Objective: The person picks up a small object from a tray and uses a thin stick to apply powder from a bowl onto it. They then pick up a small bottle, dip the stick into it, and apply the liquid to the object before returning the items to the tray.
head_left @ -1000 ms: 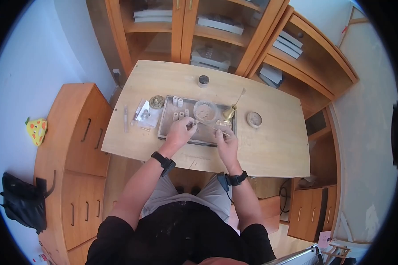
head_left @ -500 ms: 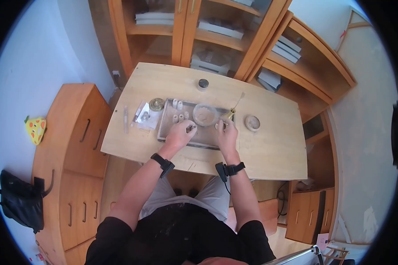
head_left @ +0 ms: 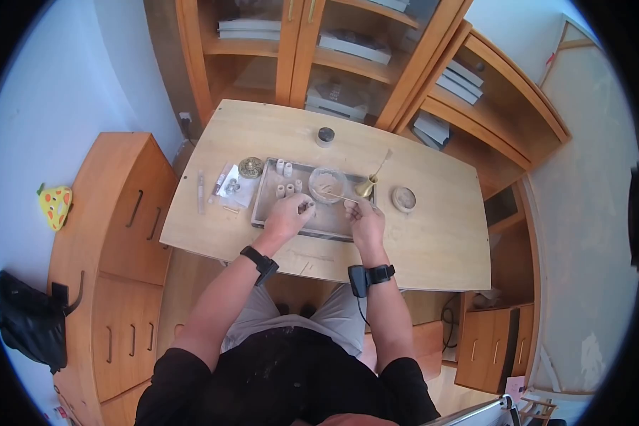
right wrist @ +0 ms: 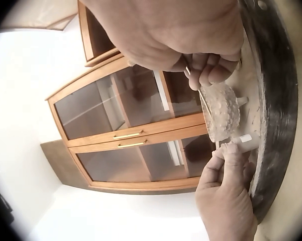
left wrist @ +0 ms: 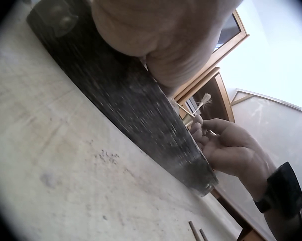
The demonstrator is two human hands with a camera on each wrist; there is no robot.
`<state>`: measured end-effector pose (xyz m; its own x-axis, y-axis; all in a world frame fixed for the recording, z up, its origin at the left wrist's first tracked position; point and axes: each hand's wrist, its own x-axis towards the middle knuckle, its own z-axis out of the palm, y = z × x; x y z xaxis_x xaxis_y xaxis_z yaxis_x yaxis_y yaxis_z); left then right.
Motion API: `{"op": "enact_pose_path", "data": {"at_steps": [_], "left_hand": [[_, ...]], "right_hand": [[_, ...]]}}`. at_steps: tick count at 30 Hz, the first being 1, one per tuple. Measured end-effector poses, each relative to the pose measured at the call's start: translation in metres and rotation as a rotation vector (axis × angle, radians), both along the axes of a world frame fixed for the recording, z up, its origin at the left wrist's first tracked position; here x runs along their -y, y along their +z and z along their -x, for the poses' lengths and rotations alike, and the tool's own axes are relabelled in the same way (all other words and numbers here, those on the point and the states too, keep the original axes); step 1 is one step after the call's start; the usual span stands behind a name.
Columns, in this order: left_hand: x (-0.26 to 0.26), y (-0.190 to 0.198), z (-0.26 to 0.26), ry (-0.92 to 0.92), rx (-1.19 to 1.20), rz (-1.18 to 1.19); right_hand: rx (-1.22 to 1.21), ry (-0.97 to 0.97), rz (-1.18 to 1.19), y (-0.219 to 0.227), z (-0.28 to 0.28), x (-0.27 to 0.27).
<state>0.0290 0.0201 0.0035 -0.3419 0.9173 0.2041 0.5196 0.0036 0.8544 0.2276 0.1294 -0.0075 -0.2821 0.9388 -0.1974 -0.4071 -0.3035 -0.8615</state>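
Note:
My left hand (head_left: 285, 216) is over the front of the dark-rimmed tray (head_left: 259, 206). Its thumb and fingers pinch a small grey cylinder (right wrist: 247, 142) with a white patch, best seen in the right wrist view. A thin stick (head_left: 339, 197) is pinched in my right hand (head_left: 366, 226) at the tray's right side. The stick points left, its far end over the textured glass bowl (right wrist: 224, 113) of pale powder. Several similar pale cylinders (head_left: 290, 189) stand in the tray behind the left hand. A brass vase (head_left: 364, 188) holding a brush (left wrist: 204, 100) stands beyond the right hand.
Left of the tray are a round brass openwork piece (head_left: 250, 167) and a plastic bag (head_left: 238, 190) with small items. A round container (head_left: 404, 199) sits to the right, a dark-topped jar (head_left: 325, 136) at the back. Thin sticks (left wrist: 193, 231) lie near the table's front edge.
My right hand has moved from beside the brass vase, and its stick now reaches left over the bowl. The left hand stays almost in place.

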Motion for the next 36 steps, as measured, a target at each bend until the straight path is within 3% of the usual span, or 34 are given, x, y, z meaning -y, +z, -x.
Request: {"op": "enact_pose_path", "data": {"at_steps": [7, 13, 19, 22, 25, 28, 31, 36], "left_hand": [[0.001, 0.002, 0.000, 0.001, -0.015, 0.004], [0.001, 0.001, -0.001, 0.023, -0.032, 0.004], [0.000, 0.002, -0.001, 0.025, -0.031, 0.001], [0.001, 0.002, -0.002, 0.020, -0.029, -0.016], [0.001, 0.002, -0.002, 0.019, -0.016, -0.020], [0.001, 0.003, -0.001, 0.021, -0.032, -0.020], [0.000, 0.003, -0.001, 0.009, -0.042, -0.006], [0.002, 0.002, -0.001, 0.013, -0.038, -0.022]], "right_hand": [[0.011, 0.049, -0.086, 0.011, -0.007, 0.017], [0.187, 0.040, -0.260, 0.016, -0.005, 0.039], [0.410, 0.017, -0.586, 0.026, -0.003, 0.062], [0.569, -0.005, -0.949, 0.024, -0.005, 0.059], [0.560, -0.024, -0.887, 0.017, -0.002, 0.051], [0.648, -0.157, -0.971, 0.014, 0.006, 0.027], [0.773, -0.180, -0.743, 0.020, 0.017, 0.010], [0.459, -0.078, -0.431, 0.009, 0.026, -0.003]]}}
